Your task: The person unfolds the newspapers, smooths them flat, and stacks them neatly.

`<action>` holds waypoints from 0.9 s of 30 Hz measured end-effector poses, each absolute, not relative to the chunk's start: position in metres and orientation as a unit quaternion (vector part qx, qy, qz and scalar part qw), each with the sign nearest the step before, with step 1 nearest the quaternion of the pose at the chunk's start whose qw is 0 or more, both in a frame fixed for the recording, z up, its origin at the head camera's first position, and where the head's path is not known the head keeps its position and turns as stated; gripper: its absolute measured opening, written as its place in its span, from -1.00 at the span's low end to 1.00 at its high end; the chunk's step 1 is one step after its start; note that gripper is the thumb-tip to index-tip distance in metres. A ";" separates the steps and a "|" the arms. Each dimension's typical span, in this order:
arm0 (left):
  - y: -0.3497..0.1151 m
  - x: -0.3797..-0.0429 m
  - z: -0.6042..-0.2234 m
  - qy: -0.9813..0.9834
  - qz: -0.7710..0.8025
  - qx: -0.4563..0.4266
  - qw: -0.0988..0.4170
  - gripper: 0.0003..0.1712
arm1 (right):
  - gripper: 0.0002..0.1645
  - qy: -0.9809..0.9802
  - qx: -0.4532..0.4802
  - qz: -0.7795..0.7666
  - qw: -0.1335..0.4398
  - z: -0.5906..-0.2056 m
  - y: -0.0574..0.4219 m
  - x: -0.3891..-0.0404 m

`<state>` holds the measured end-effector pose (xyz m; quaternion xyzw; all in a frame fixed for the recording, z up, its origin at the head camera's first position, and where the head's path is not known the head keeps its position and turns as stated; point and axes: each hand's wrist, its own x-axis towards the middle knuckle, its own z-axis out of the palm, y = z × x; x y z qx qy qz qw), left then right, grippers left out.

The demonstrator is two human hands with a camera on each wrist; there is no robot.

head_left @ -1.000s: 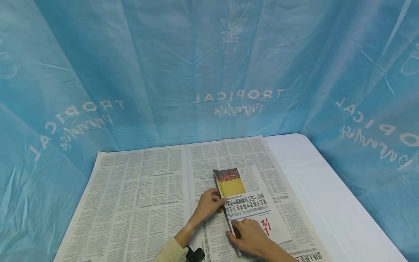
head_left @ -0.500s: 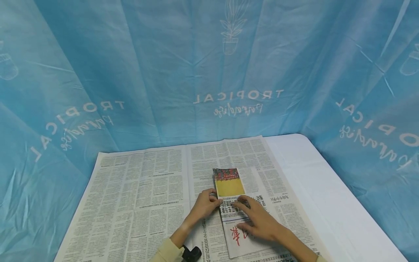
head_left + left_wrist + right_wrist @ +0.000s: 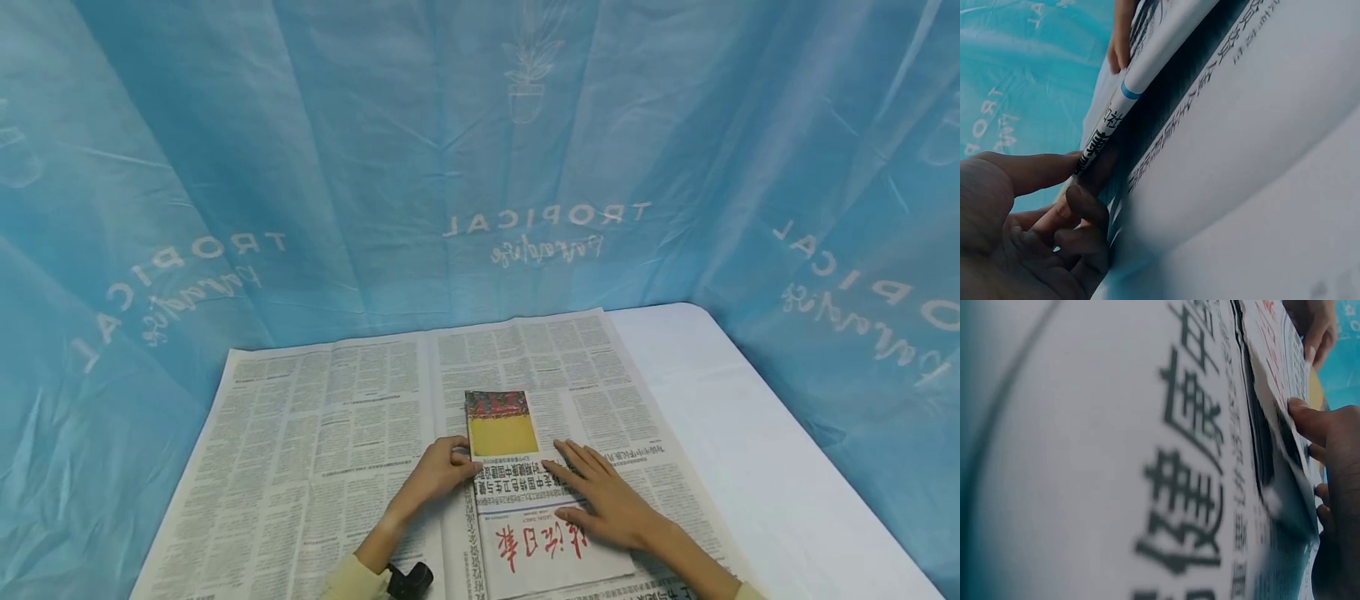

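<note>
A folded newspaper (image 3: 517, 492) lies on the right part of a larger spread sheet, with a red-and-yellow picture at its far end and red lettering nearer me. My left hand (image 3: 431, 477) pinches its left folded edge; in the left wrist view the thumb lies on top of the rounded fold (image 3: 1147, 69) and the other fingers curl against its side. Across the right half of the folded newspaper rests my right hand (image 3: 611, 510), fingers spread and fairly straight. The right wrist view shows the right thumb (image 3: 1307, 419) on the paper, whose near edge gapes a little.
A large newspaper sheet (image 3: 337, 425) covers most of the table. The white tabletop (image 3: 757, 450) shows along the right side. Blue curtains (image 3: 390, 167) hang behind and at both sides. A black strapped device (image 3: 410, 581) sits on my left wrist.
The folded newspaper has turned over leftward and now shows more of its red lettering. My left hand moved left with its edge; my right hand went from the near edge to flat on top.
</note>
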<state>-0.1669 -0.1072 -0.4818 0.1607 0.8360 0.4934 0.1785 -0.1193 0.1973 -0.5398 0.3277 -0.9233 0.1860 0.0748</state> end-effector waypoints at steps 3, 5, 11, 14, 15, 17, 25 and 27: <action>-0.115 -0.167 -0.481 0.842 0.485 0.156 0.174 -0.45 | -0.21 -0.921 0.333 0.185 0.081 -0.540 0.199 -0.120; -0.120 -0.166 -0.480 0.846 0.481 0.150 0.172 -0.42 | -0.20 -0.921 0.332 0.187 0.079 -0.540 0.199 -0.120; -0.133 -0.165 -0.482 0.854 0.473 0.138 0.168 -0.41 | -0.18 -0.920 0.331 0.197 0.070 -0.540 0.201 -0.120; -0.138 -0.165 -0.482 0.855 0.474 0.127 0.167 -0.41 | -0.18 -0.918 0.337 0.197 0.072 -0.540 0.201 -0.122; -0.140 -0.164 -0.481 0.854 0.477 0.123 0.168 -0.40 | -0.18 -0.918 0.337 0.199 0.071 -0.540 0.201 -0.122; -0.144 -0.163 -0.480 0.853 0.481 0.114 0.169 -0.39 | -0.17 -0.918 0.334 0.202 0.067 -0.540 0.200 -0.123; -0.159 -0.160 -0.478 0.860 0.473 0.090 0.170 -0.38 | -0.16 -0.926 0.325 0.182 0.057 -0.542 0.192 -0.127; -0.161 -0.160 -0.479 0.861 0.473 0.088 0.165 -0.40 | -0.16 -0.926 0.327 0.181 0.054 -0.542 0.190 -0.129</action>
